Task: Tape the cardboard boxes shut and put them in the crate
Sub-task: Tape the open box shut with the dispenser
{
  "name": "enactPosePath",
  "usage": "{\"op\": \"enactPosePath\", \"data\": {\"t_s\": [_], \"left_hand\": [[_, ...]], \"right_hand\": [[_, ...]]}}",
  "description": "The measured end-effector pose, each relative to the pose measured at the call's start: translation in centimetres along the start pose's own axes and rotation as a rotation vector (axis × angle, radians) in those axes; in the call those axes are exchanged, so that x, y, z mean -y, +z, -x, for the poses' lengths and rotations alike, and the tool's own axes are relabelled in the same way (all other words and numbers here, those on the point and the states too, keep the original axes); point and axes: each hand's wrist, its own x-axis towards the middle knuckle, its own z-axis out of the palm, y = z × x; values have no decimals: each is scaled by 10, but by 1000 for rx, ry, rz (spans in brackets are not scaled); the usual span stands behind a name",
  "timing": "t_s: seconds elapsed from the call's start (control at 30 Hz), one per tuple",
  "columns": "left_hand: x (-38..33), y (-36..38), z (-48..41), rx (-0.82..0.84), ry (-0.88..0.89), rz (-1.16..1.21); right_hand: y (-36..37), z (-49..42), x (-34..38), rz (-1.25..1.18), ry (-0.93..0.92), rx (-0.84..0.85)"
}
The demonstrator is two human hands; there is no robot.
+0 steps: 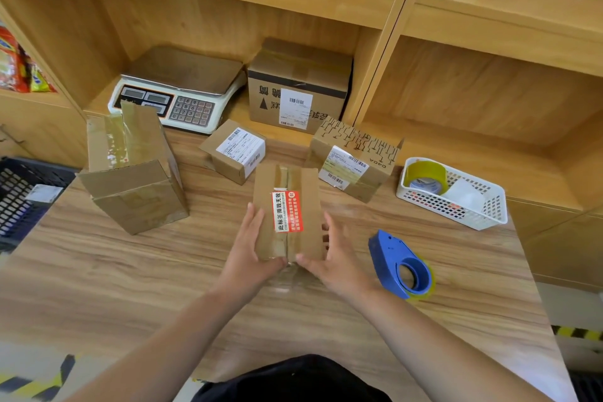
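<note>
I see left hand (249,246) + right hand (341,259) gripping the small box (310,206) btwn them, thumbs on its near edge. Tape dispenser (386,251) just right of right hand, crate (19,196) well left.

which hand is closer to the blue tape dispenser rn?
Right. The right hand grips the right side of the red-labelled box, just left of the blue tape dispenser. The left hand grips the box's left side, the box between it and the dispenser.

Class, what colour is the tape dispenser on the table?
The tape dispenser is blue; head view.
</note>
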Motion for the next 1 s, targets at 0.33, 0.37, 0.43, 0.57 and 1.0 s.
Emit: {"op": "enactPosePath", "data": {"t_s": [0.33,0.37,0.43,0.57,1.0], "left_hand": [[0,-5,-17,-5,-4,-136],[1,-5,-18,-9,-4,-141],[2,-5,-20,-25,2,-149],[5,-8,-24,-39,36,-145],[-7,-24,-70,49,-51,-461]], "right_hand": [[-5,-56,8,204,-102,-40],[-6,-63,11,209,-94,-33],[-9,-73,14,251,-93,-12],[-14,-90,18,290,-107,2],[-30,-126,19,389,-95,234]]}}
